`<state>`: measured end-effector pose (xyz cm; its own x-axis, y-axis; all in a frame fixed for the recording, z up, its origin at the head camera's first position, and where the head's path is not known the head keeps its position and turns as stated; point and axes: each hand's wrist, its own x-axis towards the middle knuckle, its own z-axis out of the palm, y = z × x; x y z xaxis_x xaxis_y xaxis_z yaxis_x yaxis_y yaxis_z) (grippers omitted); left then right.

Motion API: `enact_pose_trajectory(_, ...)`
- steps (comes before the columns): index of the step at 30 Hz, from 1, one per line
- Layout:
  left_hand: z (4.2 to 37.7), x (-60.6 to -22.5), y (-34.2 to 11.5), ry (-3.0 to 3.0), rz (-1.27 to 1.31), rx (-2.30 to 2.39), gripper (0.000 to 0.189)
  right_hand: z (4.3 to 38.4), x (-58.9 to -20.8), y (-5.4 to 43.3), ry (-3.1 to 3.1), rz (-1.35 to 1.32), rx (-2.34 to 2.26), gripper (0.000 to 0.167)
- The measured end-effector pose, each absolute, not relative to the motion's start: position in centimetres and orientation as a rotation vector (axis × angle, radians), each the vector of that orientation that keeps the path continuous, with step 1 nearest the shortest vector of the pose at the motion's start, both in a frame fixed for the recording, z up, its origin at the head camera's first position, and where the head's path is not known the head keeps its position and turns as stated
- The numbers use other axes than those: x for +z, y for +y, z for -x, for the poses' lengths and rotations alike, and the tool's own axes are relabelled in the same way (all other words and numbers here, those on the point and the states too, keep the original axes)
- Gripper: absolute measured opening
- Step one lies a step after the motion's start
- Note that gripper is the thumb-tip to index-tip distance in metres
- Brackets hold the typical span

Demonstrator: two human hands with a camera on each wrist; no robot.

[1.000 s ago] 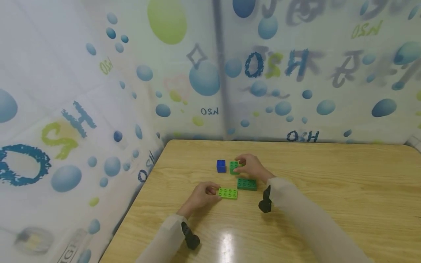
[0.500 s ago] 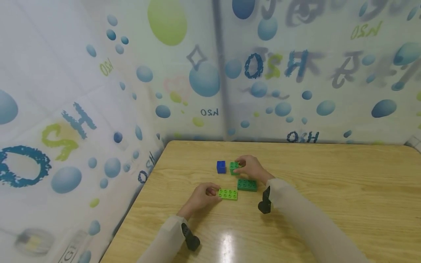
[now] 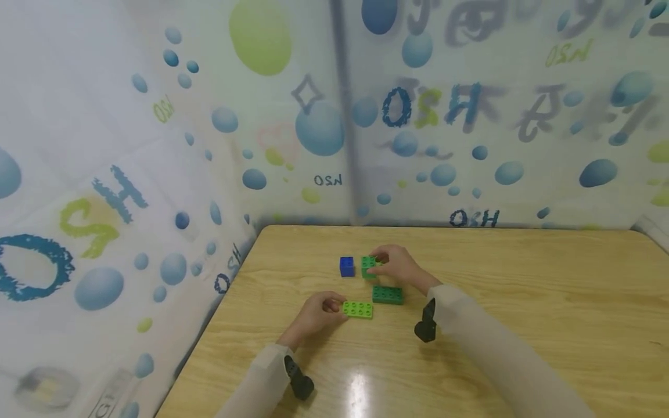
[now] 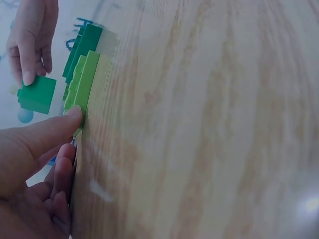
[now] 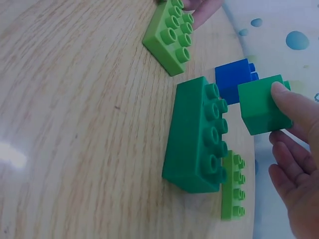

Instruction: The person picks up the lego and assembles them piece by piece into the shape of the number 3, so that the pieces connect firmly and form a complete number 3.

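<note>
My right hand [image 3: 399,266] pinches a small green toy building brick [image 5: 264,105] between thumb and fingers. In both wrist views the brick hangs slightly raised off the table. Beside it stands a small blue brick [image 3: 346,267]. My left hand [image 3: 315,314] holds the left end of a flat lime-green brick [image 3: 358,309], thumb on its near side, as the left wrist view shows. A longer dark green brick [image 5: 192,134] lies between the two hands. Behind it, in the right wrist view, another lime-green brick [image 5: 232,186] appears, mostly hidden by my right hand in the head view.
The wooden table [image 3: 496,307] extends far to the right of the bricks. A patterned curtain [image 3: 444,191] hangs along its back edge, and another printed sheet [image 3: 172,302] runs down the left side. Each wrist wears a black band-mounted camera [image 3: 299,380].
The head view has shifted slightly. My right hand has raised the small green brick a little, and a bit of lime-green now shows behind it. My left hand stays at the flat lime-green brick.
</note>
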<state>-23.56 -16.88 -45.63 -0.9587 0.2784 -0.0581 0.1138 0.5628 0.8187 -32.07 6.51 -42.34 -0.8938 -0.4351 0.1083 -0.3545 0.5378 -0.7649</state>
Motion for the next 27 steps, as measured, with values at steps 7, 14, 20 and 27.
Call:
enact_pose_trajectory(7,23.5,-45.6,-16.9,2.629,-0.329,1.320,0.032,30.7,-41.6,6.7,2.658,0.740,-1.285,0.042)
enact_pose_trajectory(14,23.5,-45.4,-16.8,2.627,-0.368,1.347,0.032,29.3,-41.6,6.9,2.627,0.804,-1.327,0.041)
enact_pose_trajectory(20,23.7,-45.7,-16.8,2.632,-0.378,1.355,0.032,28.4,-42.2,6.8,2.601,0.867,-1.330,0.038)
enact_pose_trajectory(27,23.7,-45.7,-16.8,2.630,-0.375,1.356,0.032,27.2,-42.7,6.5,2.601,0.933,-1.309,0.036)
